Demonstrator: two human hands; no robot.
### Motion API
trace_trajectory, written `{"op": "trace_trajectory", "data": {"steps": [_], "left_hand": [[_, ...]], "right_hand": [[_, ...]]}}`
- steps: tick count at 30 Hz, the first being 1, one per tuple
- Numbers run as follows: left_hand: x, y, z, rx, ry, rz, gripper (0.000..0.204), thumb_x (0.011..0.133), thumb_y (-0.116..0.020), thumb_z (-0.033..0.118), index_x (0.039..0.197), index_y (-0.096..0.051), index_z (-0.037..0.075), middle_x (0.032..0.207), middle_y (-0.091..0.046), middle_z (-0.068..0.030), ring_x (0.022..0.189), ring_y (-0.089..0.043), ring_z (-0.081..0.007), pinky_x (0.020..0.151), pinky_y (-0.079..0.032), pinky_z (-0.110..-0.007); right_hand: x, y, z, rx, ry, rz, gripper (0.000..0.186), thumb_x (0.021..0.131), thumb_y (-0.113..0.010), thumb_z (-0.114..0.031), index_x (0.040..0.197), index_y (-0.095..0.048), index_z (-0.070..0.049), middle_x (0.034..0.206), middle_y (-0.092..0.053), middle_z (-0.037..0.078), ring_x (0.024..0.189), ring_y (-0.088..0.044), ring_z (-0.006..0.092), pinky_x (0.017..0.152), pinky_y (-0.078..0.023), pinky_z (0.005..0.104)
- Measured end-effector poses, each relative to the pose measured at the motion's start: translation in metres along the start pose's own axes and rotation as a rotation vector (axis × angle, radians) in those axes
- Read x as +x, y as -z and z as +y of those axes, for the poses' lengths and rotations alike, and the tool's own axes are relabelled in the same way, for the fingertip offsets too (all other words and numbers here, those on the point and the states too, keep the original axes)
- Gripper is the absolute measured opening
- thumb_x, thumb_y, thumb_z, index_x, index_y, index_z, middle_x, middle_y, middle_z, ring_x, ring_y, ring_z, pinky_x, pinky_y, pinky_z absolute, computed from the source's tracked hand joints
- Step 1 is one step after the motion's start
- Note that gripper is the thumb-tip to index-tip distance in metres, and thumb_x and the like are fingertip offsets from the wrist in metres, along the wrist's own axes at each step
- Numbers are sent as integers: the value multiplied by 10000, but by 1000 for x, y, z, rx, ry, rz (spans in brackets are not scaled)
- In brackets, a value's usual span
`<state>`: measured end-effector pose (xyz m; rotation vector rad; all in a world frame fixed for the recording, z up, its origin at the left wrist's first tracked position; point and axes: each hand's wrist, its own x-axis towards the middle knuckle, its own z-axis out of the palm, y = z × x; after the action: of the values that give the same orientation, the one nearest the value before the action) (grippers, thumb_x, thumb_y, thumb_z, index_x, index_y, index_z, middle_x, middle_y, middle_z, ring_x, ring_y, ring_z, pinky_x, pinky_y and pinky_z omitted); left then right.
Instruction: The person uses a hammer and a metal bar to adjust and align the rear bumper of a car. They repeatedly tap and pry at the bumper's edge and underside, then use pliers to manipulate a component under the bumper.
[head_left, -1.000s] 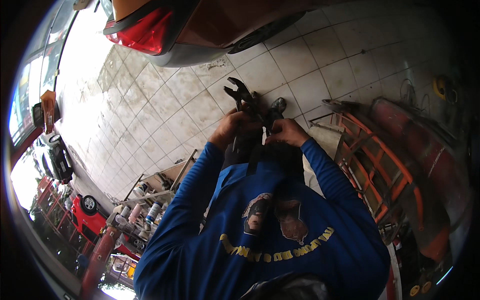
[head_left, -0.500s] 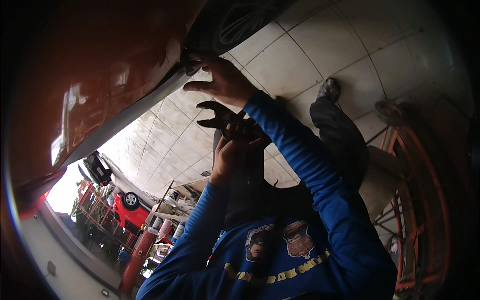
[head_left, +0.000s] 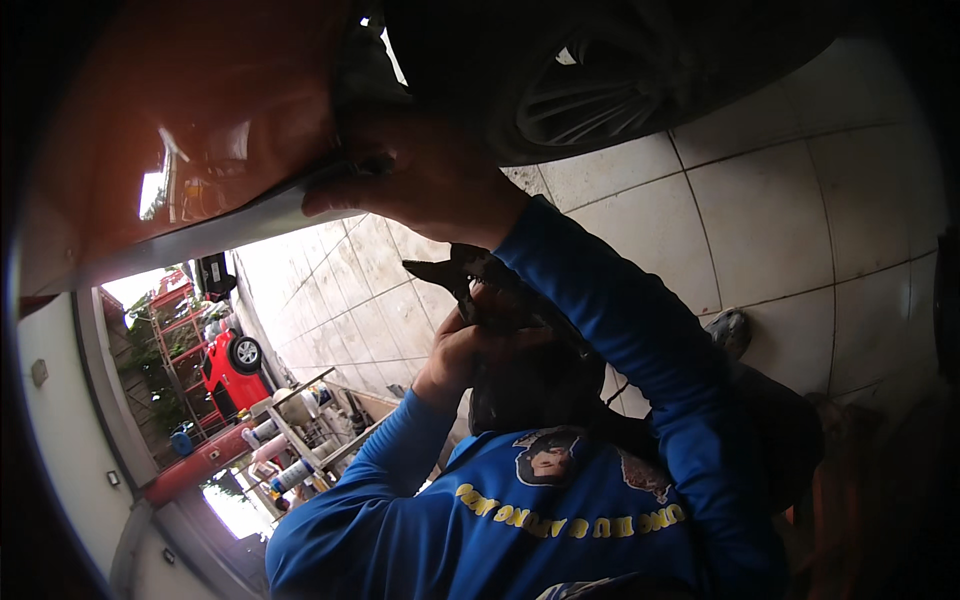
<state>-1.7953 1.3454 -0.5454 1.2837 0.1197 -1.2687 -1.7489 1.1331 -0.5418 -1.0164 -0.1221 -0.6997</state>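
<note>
we see orange car body (head_left: 190,150) filling upper left of frame, dark wheel (head_left: 600,95) top centre. our right hand (head_left: 430,185) fingers curled on body's lower edge. our left hand (head_left: 480,345) at centre clamped round dark pliers (head_left: 470,280), tips pointing left.

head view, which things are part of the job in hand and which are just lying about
In hand:
- dark metal pliers, held in the left hand
- orange car body panel, its lower edge held by the right hand
- black car wheel with spoked rim, beside that hand

Lying about:
- red car in the distance
- metal rack of bottles
- tiled floor
</note>
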Motion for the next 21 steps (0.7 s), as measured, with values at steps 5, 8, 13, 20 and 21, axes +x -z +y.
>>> {"op": "trace_trajectory", "data": {"steps": [5,8,13,20,21], "left_hand": [[20,19,-2,224,81,-11,649,796,-557,95,1419,-476,-68,1341,-597,-193,1244,-604,-361,1114,-489,-480],[29,23,-3,308,90,-73,703,789,-557,111,1462,-459,-67,1391,-597,-216,1297,-589,-373,1128,-484,-472],[39,1,-13,7,0,-110,621,808,-572,70,1412,-487,-48,1305,-620,-203,1251,-610,-343,1090,-499,-442],[51,30,-9,115,-82,-241,442,903,-554,43,1339,-522,-19,1366,-571,-166,1295,-564,-261,1105,-483,-433],[51,29,-9,129,-133,-225,436,917,-544,41,1348,-513,-18,1370,-568,-158,1295,-559,-249,1099,-482,-423]], "right_hand": [[3,2,-2,233,-85,-35,459,836,-868,-116,1237,-659,-33,1154,-737,94,1120,-683,202,1020,-533,360],[3,-4,3,383,-20,14,485,816,-881,-100,1239,-655,-30,1152,-735,97,1117,-683,200,1014,-539,355],[0,6,-7,107,-16,35,487,807,-889,-144,1219,-657,-25,1097,-752,118,1044,-719,219,960,-566,362],[3,17,-14,-20,55,24,476,813,-889,-165,1205,-658,-27,1040,-763,114,1004,-734,218,942,-574,360],[4,18,-15,-11,40,-4,488,813,-890,-168,1215,-654,-24,1069,-756,119,1028,-728,223,955,-570,362]]}}
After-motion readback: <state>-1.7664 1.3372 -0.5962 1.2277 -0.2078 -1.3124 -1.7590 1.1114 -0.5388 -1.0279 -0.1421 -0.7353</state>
